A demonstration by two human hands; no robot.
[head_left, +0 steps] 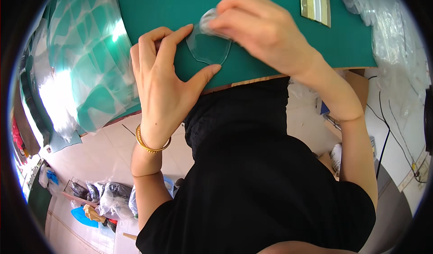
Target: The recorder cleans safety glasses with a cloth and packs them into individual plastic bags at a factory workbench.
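On the green table mat lies a clear, rounded plate that narrows toward me, like a lens or visor piece. My left hand is spread beside it, with the index fingertip at its left edge and the thumb tip at its near edge, holding it between them. A gold bracelet circles that wrist. Above the plate's far part, my right hand pinches a whitish, crumpled wad, perhaps cloth or tissue. Motion blurs the wad and the fingertips, and they cover part of the plate's far edge.
Clear plastic sheeting with cut-out shapes covers the table's left side. A pale striped strip lies at the far right, and crumpled clear plastic hangs by the right edge. Bagged items stand at lower left; cables run at right.
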